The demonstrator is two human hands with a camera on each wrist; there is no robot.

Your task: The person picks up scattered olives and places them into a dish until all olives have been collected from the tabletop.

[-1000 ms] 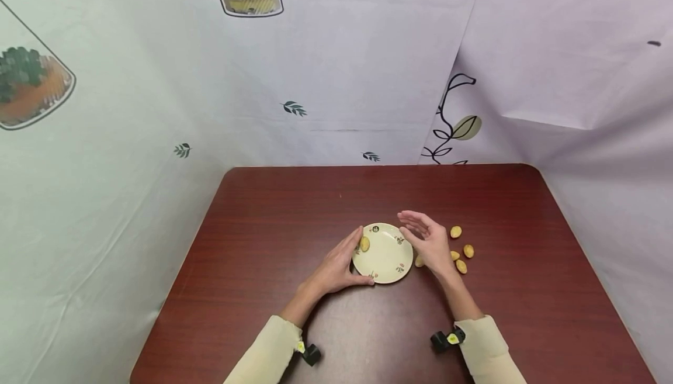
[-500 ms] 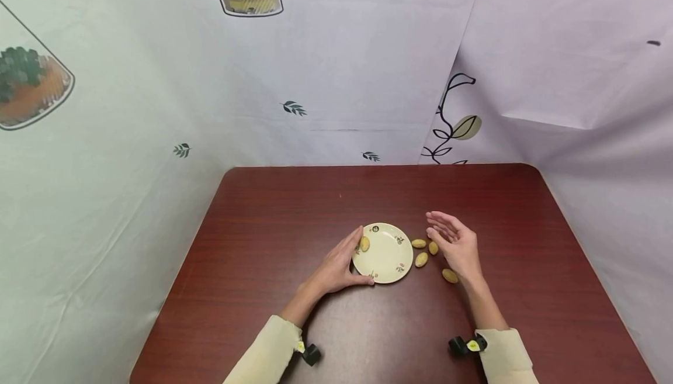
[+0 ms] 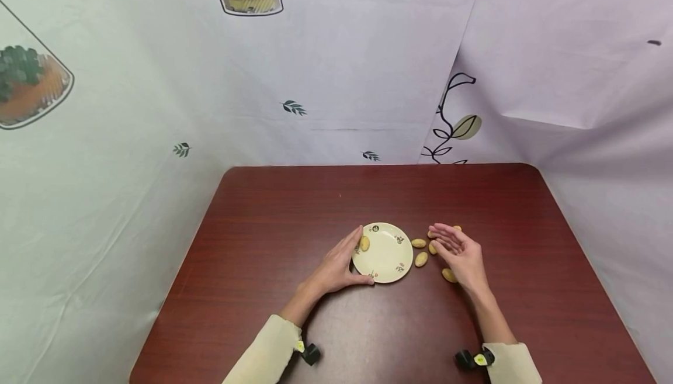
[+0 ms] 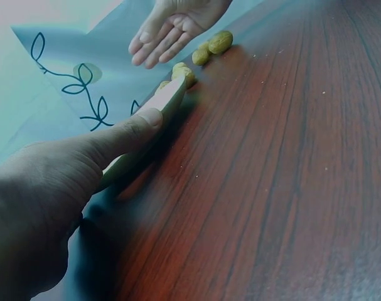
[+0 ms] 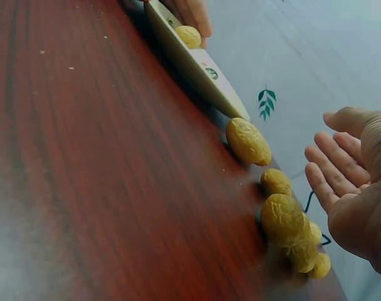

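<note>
Far left of the head frame, a printed plant jar (image 3: 34, 86) is showing on the wall cloth (image 3: 110, 208). Lower centre, the left hand (image 3: 331, 270) is gripping the pale plate (image 3: 386, 256) by its rim, thumb at the near edge, fingers along the left edge. The plate is resting on the reddish-brown table (image 3: 263, 238); one yellow oval piece (image 3: 365, 244) is lying inside it, beside the left fingertips. Right of the plate, two loose pieces (image 3: 421, 259) are sitting just beside the rim. Right of centre, the right hand (image 3: 462, 258) is hovering by further pieces (image 3: 449, 275) (partly hidden, so uncounted), fingers loosely bent, holding nothing.
</note>
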